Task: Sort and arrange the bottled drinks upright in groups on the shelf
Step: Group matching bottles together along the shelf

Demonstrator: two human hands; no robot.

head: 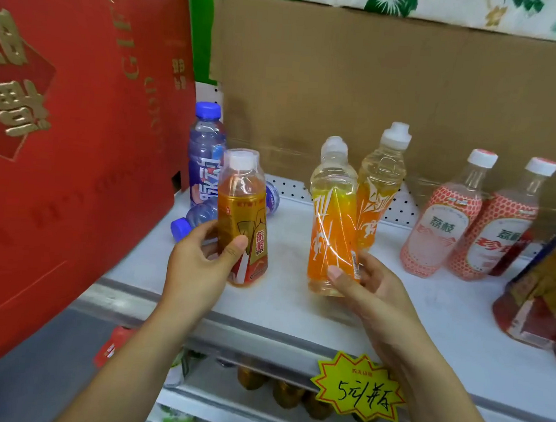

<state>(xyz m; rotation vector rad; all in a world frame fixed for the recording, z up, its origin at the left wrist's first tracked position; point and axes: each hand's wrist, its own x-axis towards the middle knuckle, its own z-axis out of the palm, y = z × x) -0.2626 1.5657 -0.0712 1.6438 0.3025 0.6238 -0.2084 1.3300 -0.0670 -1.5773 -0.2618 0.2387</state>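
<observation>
Shelf [284, 299]: gap between amber bottle [243, 219], orange bottle [331, 238]

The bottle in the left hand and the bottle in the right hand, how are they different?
The amber bottle in the left hand is shorter and stubbier; the orange bottle in the right hand is taller and slimmer. The amber bottle's drink is dark gold, the orange bottle's pale yellow. The amber bottle's label is gold and red, the orange bottle's orange and white. Both have whitish caps.
</observation>
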